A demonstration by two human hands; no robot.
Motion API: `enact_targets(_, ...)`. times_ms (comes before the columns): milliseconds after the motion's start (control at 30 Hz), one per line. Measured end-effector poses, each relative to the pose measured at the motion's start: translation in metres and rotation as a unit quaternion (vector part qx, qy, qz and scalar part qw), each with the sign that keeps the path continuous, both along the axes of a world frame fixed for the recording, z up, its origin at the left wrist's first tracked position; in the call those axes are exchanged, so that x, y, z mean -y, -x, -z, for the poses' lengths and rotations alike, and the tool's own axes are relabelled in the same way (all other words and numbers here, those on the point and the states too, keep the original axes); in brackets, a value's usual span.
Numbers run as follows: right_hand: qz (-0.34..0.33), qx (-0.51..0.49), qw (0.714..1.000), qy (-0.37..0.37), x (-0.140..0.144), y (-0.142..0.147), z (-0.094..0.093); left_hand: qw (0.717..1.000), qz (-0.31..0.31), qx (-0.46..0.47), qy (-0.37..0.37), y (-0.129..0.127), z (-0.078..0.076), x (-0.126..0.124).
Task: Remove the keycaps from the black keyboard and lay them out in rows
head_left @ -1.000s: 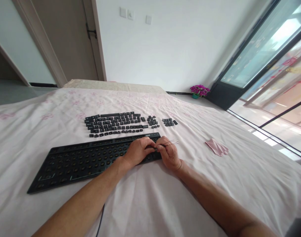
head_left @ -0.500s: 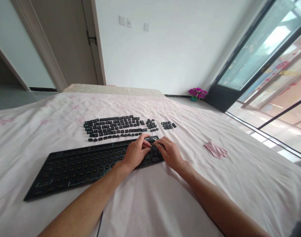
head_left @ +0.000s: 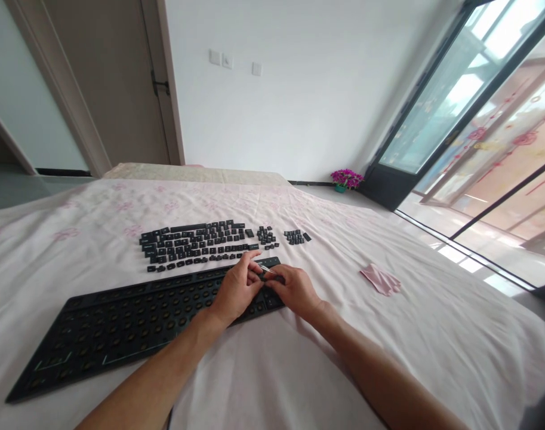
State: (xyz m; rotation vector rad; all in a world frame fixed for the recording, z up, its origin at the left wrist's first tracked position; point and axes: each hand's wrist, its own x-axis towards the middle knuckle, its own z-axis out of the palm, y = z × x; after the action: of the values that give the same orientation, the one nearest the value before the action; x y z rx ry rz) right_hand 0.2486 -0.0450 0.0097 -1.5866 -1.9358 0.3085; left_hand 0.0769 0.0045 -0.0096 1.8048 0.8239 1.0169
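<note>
A black keyboard [head_left: 133,325] lies slanted on the bed, most of its keycaps off and rows of round key mounts showing. Over its right end, my right hand [head_left: 296,289] is closed on a thin, shiny metal tool [head_left: 268,270] that looks like tweezers. My left hand [head_left: 239,286] is beside it, thumb and fingers pinched together close to the tool's tip; whatever is between them is too small to make out. Behind the keyboard, loose black keycaps [head_left: 196,242] are laid out in rows, with smaller groups of keycaps [head_left: 294,237] to their right.
A pale pink flowered sheet [head_left: 344,370] with wrinkles covers the bed. A crumpled pink cloth [head_left: 380,279] lies to the right. Beyond the bed are a pot of magenta flowers [head_left: 346,178], a door [head_left: 115,77] and a glass door [head_left: 437,89].
The view has tilted up and shifted right, so everything sits lower and more to the left. My hands have drawn closer together, and the metal tool now shows between them.
</note>
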Motion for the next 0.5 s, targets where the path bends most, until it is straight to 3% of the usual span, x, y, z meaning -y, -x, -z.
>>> enact_targets(100, 0.016, -0.038, 0.999, -0.001, -0.004, -0.010, -0.001, 1.000, 0.002, 0.006, 0.000, 0.000, 0.000, -0.001)
enact_targets(233, 0.106, -0.116, 0.987, -0.014, -0.030, -0.052, -0.002, 1.000, -0.020, -0.012, -0.014, -0.001, 0.001, -0.002)
enact_targets(367, 0.176, -0.076, 0.982, 0.006, -0.063, -0.101, 0.002, 0.999, -0.027, -0.025, -0.029, -0.002, 0.001, -0.003)
enact_targets(500, 0.203, -0.048, 0.978, 0.028, -0.083, -0.124, 0.015, 0.999, -0.027, -0.028, -0.032, -0.002, 0.001, -0.002)
